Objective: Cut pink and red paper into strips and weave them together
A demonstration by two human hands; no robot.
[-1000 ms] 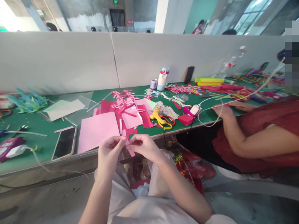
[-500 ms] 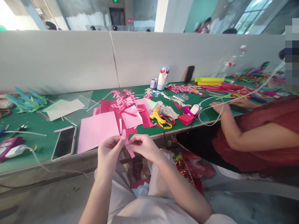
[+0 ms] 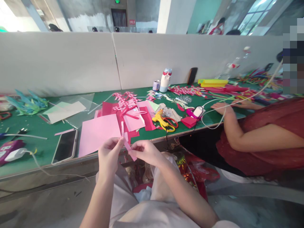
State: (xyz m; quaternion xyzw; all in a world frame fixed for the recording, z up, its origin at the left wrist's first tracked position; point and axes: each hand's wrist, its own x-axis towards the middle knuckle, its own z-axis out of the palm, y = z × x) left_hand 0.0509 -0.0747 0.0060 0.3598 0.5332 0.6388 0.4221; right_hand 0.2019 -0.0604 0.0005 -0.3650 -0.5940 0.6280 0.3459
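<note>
A narrow pink paper strip (image 3: 128, 147) is stretched between my hands, just over the table's front edge. My left hand (image 3: 109, 152) pinches its upper end between thumb and forefinger. Lower down, the fingertips of my right hand (image 3: 145, 152) are closed on the other end. Behind my left hand lies a large pink paper sheet (image 3: 99, 131). Close by on the table are a folded pink and white strip (image 3: 122, 128), red paper (image 3: 150, 118) and woven red and pink paper pieces (image 3: 125, 99).
Left of the sheet lies a phone (image 3: 65, 145). Yellow-handled scissors (image 3: 169, 126) and a yellow hot glue gun (image 3: 161, 118) sit to the right. A white bottle (image 3: 165, 81) stands at the back. Beside me, a co-worker's arm (image 3: 239, 136) rests on the table; a white cable (image 3: 251, 93) crosses there.
My hands have drawn slightly apart, the left shifting a little left and the right slightly down. More of the pink strip shows between them.
</note>
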